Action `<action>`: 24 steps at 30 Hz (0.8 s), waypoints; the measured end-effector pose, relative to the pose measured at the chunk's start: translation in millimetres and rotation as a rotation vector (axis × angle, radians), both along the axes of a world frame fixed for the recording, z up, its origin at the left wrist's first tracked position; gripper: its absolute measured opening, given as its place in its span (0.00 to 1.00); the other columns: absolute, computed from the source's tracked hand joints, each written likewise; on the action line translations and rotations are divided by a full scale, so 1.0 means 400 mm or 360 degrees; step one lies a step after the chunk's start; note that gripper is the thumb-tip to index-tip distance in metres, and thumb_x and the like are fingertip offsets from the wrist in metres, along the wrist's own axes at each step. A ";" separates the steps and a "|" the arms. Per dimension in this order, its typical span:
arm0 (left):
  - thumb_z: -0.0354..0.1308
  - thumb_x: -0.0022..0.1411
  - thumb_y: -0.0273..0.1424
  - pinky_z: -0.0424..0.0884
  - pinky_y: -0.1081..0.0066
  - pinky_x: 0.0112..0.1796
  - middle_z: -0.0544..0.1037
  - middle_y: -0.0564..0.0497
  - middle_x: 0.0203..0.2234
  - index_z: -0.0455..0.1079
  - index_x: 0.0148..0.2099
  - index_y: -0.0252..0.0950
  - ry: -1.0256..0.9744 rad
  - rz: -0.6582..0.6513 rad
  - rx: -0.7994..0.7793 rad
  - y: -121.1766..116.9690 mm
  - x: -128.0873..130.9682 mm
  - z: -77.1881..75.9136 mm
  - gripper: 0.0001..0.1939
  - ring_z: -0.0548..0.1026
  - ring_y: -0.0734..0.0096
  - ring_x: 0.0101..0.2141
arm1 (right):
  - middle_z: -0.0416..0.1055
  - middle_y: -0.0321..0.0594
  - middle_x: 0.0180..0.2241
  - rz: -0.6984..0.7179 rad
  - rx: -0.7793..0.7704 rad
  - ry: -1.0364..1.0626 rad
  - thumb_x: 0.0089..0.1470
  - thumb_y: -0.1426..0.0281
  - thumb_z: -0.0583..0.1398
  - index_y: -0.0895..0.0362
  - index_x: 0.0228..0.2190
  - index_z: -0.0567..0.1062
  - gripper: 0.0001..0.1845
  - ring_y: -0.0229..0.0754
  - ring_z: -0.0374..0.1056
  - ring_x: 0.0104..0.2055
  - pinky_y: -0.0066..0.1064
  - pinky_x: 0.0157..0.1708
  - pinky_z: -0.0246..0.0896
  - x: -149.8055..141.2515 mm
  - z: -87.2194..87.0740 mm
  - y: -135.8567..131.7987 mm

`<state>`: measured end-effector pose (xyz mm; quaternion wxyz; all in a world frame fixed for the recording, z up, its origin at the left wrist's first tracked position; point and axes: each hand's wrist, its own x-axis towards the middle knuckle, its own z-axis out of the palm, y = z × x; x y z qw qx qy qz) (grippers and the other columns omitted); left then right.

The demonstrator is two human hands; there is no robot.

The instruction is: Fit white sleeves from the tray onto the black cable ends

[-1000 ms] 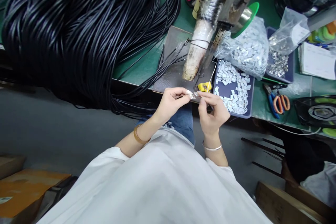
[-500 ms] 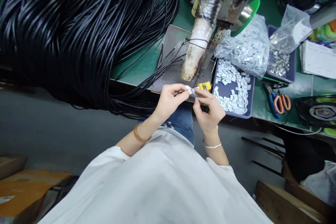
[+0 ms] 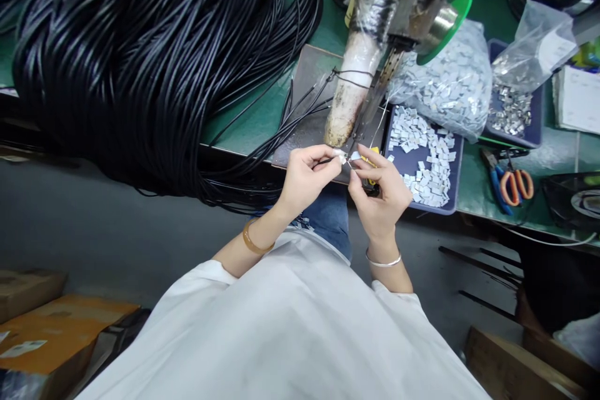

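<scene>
My left hand is closed in a pinch on the end of a black cable. A small whitish piece shows at its fingertips. Just to the right, my right hand pinches a thin wire between thumb and finger, with its forefinger raised. A little pale tab lies by that forefinger; whether it is gripped I cannot tell. Both hands are above the front edge of a dark board, below a soldering iron on a stand.
Large coils of black cable cover the bench's left. To the right stands a blue tray of small pale tabs, with a bag of tabs behind it. Further right are a bin of metal parts, pliers and orange-handled scissors.
My right hand has drawn slightly to the right, and its forefinger has lifted from the fingertips of my left hand. My left hand keeps its pinch. The view has shifted a little.
</scene>
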<state>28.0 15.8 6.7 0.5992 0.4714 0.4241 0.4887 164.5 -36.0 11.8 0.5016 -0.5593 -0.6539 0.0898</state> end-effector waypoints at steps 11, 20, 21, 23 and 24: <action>0.63 0.52 0.29 0.55 0.77 0.23 0.67 0.55 0.17 0.76 0.27 0.32 0.0122 -0.0022 0.0094 0.003 -0.004 0.015 0.05 0.59 0.81 0.20 | 0.80 0.40 0.43 -0.0025 0.0061 -0.0129 0.55 0.76 0.63 0.51 0.34 0.75 0.07 0.45 0.77 0.48 0.42 0.46 0.76 0.003 0.002 0.007; 0.60 0.51 0.26 0.54 0.80 0.21 0.69 0.56 0.19 0.75 0.28 0.30 0.0220 -0.0087 0.0164 -0.004 -0.004 -0.001 0.05 0.58 0.84 0.19 | 0.81 0.39 0.41 -0.0069 0.0082 -0.0126 0.55 0.76 0.64 0.53 0.34 0.74 0.06 0.41 0.79 0.42 0.31 0.34 0.75 0.005 -0.013 0.004; 0.60 0.52 0.26 0.56 0.80 0.21 0.71 0.56 0.19 0.76 0.28 0.30 0.0234 -0.0083 0.0193 -0.005 -0.003 -0.001 0.05 0.60 0.84 0.20 | 0.81 0.39 0.41 -0.0064 0.0072 -0.0126 0.55 0.76 0.64 0.53 0.34 0.75 0.06 0.41 0.78 0.42 0.31 0.35 0.75 0.005 -0.012 0.006; 0.59 0.53 0.25 0.59 0.81 0.23 0.73 0.55 0.21 0.76 0.29 0.30 0.0267 -0.0058 0.0262 -0.005 -0.003 0.002 0.05 0.63 0.83 0.21 | 0.80 0.38 0.40 -0.0061 0.0084 -0.0138 0.55 0.76 0.64 0.53 0.33 0.75 0.06 0.42 0.78 0.44 0.34 0.38 0.76 0.004 -0.007 0.010; 0.59 0.53 0.25 0.61 0.81 0.23 0.74 0.54 0.21 0.77 0.30 0.31 0.0281 -0.0038 0.0299 -0.005 -0.003 0.004 0.05 0.65 0.82 0.22 | 0.80 0.38 0.40 -0.0064 0.0098 -0.0144 0.55 0.77 0.64 0.52 0.33 0.76 0.07 0.42 0.78 0.44 0.35 0.40 0.75 0.002 -0.004 0.013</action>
